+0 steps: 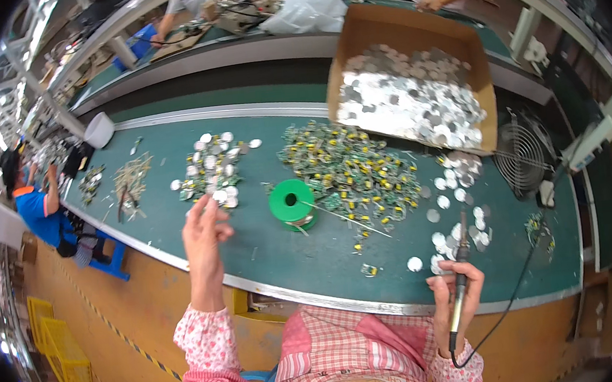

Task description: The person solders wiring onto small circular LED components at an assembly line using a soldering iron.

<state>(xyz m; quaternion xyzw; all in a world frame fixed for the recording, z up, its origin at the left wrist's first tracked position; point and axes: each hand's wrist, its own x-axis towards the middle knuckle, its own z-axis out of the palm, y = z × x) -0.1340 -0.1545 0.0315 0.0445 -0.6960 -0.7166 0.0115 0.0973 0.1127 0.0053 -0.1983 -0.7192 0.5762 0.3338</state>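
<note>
My right hand (470,306) is wrapped around a soldering iron (462,253), its tip pointing away from me above scattered silver discs (440,241). A black cord (506,313) curves from the iron's lower end to the right. My left hand (204,245) is raised at the near side of a cluster of discs and small green boards (209,163); its fingers are apart and I see nothing in them. Between my hands stands a green spool of solder (280,205), its wire (353,222) stretching to the right. Behind it spreads a heap of small circuit boards with yellow parts (363,171).
A cardboard box (390,28) of silver discs stands at the back right, beside a round wire fan guard (522,155). Cut leads (132,182) and a white cup (99,130) are at the left. A person in blue (47,216) sits far left; others work across the bench.
</note>
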